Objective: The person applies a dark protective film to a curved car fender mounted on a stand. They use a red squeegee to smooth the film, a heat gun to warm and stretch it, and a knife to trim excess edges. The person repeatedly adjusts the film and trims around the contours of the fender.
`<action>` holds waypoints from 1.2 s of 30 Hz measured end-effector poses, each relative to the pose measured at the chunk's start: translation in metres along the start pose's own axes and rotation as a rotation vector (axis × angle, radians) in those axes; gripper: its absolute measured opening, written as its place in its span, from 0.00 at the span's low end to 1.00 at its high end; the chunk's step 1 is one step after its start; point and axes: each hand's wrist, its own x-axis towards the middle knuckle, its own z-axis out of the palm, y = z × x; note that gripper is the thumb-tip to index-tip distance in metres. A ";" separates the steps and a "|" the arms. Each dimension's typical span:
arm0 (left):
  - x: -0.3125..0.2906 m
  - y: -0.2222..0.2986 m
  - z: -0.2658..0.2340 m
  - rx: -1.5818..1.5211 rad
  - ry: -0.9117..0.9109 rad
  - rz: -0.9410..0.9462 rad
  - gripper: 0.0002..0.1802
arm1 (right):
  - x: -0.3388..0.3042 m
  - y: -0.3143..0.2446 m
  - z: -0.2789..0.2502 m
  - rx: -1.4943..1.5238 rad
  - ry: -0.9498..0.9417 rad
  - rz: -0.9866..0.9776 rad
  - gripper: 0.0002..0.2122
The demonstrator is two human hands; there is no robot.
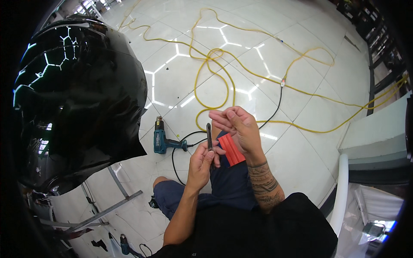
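Observation:
In my left hand [199, 167] is a slim black utility knife [209, 137], held upright with the thumb along it. My right hand [243, 129] is raised just right of the knife's upper end. Its thumb presses against the forefinger, and whether anything small sits in that pinch cannot be made out. Below the right hand, a red ribbed squeegee [232, 151] lies over my thigh in dark blue shorts. To the left, a glossy black car body panel [81, 99] with loose, jagged film at its lower edge stands close by.
A teal heat gun [161, 139] rests on the tiled floor, its black cord running to a looped yellow extension cable [228, 86]. Metal stand bars [107, 210] reach out under the panel. Another teal tool [124, 246] lies at lower left. A white rounded post [342, 189] rises at right.

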 end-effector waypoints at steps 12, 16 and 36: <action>-0.001 0.005 -0.019 0.309 0.251 0.118 0.17 | 0.003 0.032 0.055 0.232 -0.130 0.111 0.12; -0.004 0.006 -0.024 0.488 0.354 0.151 0.13 | 0.001 0.049 0.054 0.240 -0.103 0.101 0.11; -0.032 0.005 -0.062 0.226 0.068 0.223 0.18 | 0.009 -0.008 -0.075 -1.240 0.310 -0.502 0.12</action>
